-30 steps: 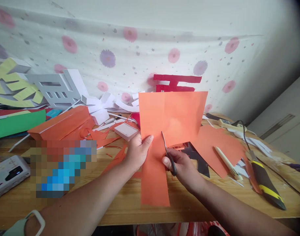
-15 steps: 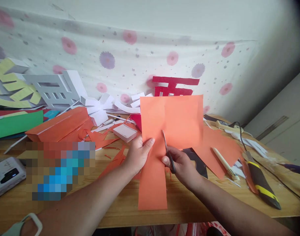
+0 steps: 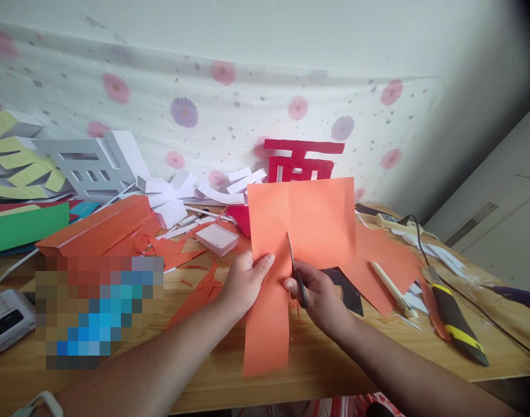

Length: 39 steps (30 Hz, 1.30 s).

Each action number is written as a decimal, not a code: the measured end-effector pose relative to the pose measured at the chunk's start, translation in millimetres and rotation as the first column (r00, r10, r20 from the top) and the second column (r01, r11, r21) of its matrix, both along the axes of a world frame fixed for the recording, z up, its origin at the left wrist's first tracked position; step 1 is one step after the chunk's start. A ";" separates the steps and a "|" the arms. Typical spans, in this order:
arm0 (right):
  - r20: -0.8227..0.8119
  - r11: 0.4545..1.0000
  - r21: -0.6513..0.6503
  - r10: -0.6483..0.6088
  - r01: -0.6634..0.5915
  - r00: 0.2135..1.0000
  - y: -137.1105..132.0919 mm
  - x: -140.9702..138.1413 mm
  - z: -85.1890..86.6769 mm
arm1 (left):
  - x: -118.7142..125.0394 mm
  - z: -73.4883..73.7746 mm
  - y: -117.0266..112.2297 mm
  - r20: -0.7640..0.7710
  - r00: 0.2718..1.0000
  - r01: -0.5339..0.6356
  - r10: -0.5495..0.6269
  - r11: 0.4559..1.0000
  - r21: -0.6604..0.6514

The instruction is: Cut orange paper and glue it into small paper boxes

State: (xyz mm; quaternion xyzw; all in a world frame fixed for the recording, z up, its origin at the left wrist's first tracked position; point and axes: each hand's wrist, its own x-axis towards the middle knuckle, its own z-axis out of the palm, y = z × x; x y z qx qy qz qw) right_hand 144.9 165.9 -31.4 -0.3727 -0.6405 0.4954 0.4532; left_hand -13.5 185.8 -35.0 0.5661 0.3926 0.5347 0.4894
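Observation:
In front of me an orange sheet of paper (image 3: 321,223) is held up above the table, its cut lower strip hanging down at the left. My left hand (image 3: 246,284) grips the sheet's left edge, thumb on the near face. Closed around the handles of a pair of scissors (image 3: 296,272), my right hand (image 3: 319,292) is at the right side of the strip. The blades point upward at the top of the cut. Part of the handles is hidden by my fingers.
Orange scraps (image 3: 382,255), a cream-coloured stick-like tool (image 3: 388,284) and a black-and-yellow handled tool (image 3: 458,321) lie on the right. A small white box (image 3: 216,238), a folded orange paper form (image 3: 103,226) and white paper pieces are left. A red cut-out character (image 3: 303,156) stands behind.
The view has shifted slightly, so the background sits lower and further left. The orange strip's lower end has swung a little. Both hands keep their holds on paper and scissors.

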 end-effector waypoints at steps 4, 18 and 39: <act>0.006 1.000 0.013 0.001 -0.001 1.000 -0.2 3.4 0.9 | 1.2 2.9 -3.7 0.028 0.997 0.074 -0.072 0.996 -0.057; -0.048 1.000 -0.013 -0.022 0.021 0.999 1.8 9.8 4.4 | 2.2 4.2 -6.7 0.028 0.978 0.210 -0.208 0.966 -0.153; 0.032 0.994 -0.074 0.078 -0.075 0.996 -12.7 25.3 12.1 | -2.0 5.9 -2.7 0.044 0.972 0.233 -0.229 0.953 -0.194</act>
